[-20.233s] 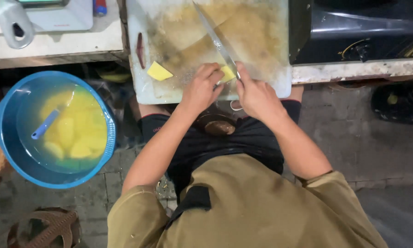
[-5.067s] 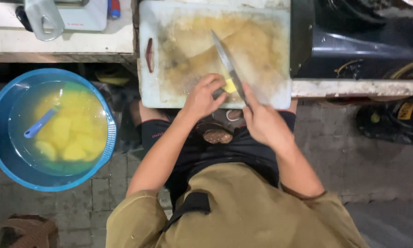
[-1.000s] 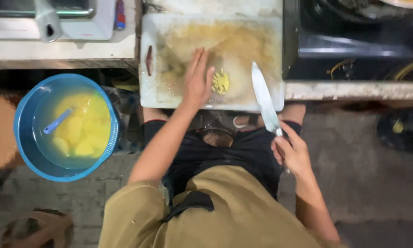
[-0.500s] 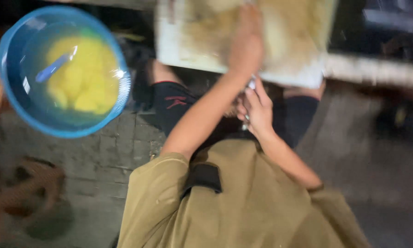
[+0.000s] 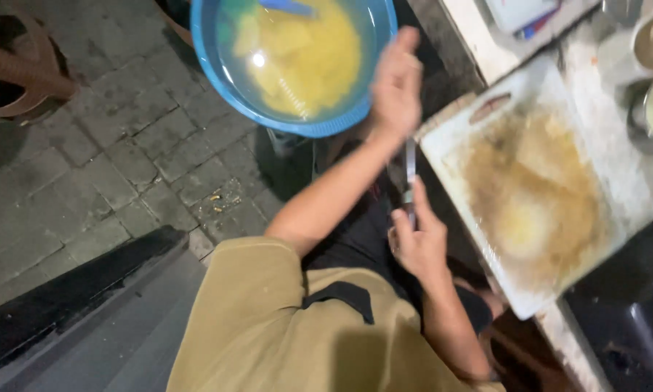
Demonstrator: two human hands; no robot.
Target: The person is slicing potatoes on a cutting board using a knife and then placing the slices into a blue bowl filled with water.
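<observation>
A paved stone floor [image 5: 116, 160] fills the left half of the scene, with a brown woven chair [image 5: 21, 72] at its far left edge. On the right, a pale table [image 5: 617, 181] carries a white cutting board [image 5: 530, 189], stained yellow-brown across its middle and jutting over the table's near edge. At the far centre sits a round blue basin [image 5: 297, 65] holding water and yellow pieces [image 5: 305, 51], with a blue-handled tool [image 5: 286, 7] lying in it at the far rim.

The person, in an olive shirt, reaches the left hand [image 5: 395, 91] out beside the basin's right rim; its fingers are loosely spread and it holds nothing that can be seen. The right hand [image 5: 417, 243] sits nearer, just left of the cutting board, closed around the handle of a knife [image 5: 411, 174] whose blade points away, between the left wrist and the board's left edge. Small metal bowls [image 5: 650, 109] stand at the far right of the table.
</observation>
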